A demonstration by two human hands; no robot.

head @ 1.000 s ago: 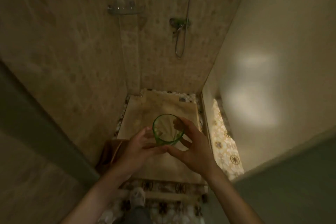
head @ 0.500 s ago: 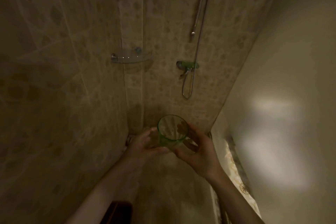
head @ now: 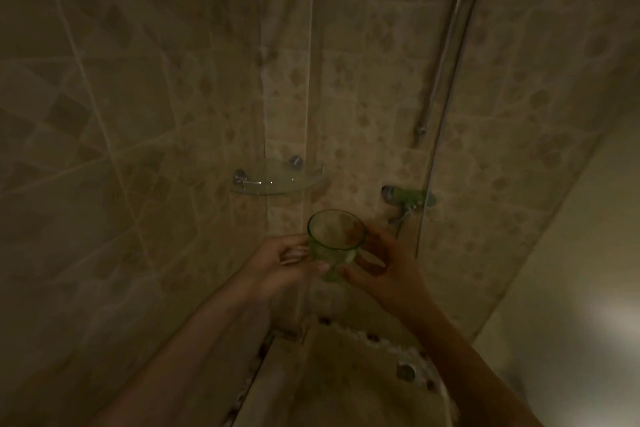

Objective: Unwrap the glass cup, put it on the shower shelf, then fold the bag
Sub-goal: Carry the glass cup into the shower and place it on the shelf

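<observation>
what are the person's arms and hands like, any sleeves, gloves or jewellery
Both forearms are bare up to the frame edge, with no sleeves in view. The left hand and right hand wear no gloves. No rings, watch or bracelets show, though the dim light could hide something small. Fingernails on the left hand look short and unpainted.

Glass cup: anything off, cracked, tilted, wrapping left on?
Nothing stands out. The green glass cup is bare, looks intact, tipped slightly, held by both the left hand and right hand below the corner shelf.
</observation>
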